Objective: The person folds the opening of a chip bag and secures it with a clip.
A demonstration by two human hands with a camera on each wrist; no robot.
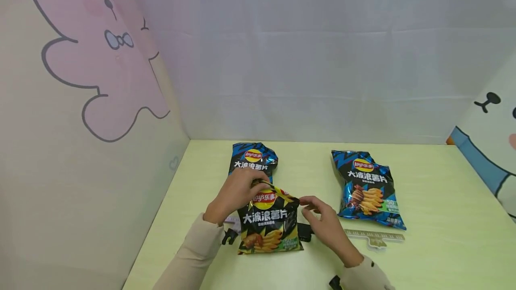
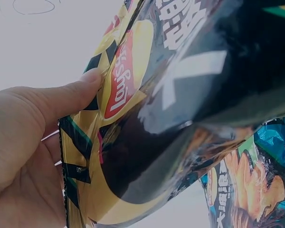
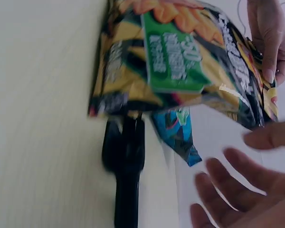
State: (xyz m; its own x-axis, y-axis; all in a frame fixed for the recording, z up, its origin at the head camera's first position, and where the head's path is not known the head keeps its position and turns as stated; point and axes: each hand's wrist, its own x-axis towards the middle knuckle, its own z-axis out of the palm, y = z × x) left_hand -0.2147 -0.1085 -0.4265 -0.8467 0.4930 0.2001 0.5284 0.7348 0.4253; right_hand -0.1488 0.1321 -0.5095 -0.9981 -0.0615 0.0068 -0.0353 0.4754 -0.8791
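A black and yellow Lay's chip bag [image 1: 270, 225] stands tilted above the table, its top edge folded. My left hand [image 1: 239, 191] pinches that top edge, thumb on the front, as the left wrist view shows with the bag [image 2: 147, 156] close up. At the bag's upper right corner is my right hand [image 1: 322, 223]; in the right wrist view its fingers [image 3: 232, 190] are spread and loosely bent, holding nothing. Below the bag's edge lies a black plastic piece [image 3: 126, 161], partly hidden by the bag.
One blue and black chip bag [image 1: 254, 158] lies behind my left hand, another [image 1: 367, 191] to the right. A gold, ruler-like clip [image 1: 375, 237] sits nearer me. Small black items lie left of the held bag [image 1: 230, 236] and by my right sleeve [image 1: 335, 282]. Fabric walls [image 1: 314, 79] enclose the table.
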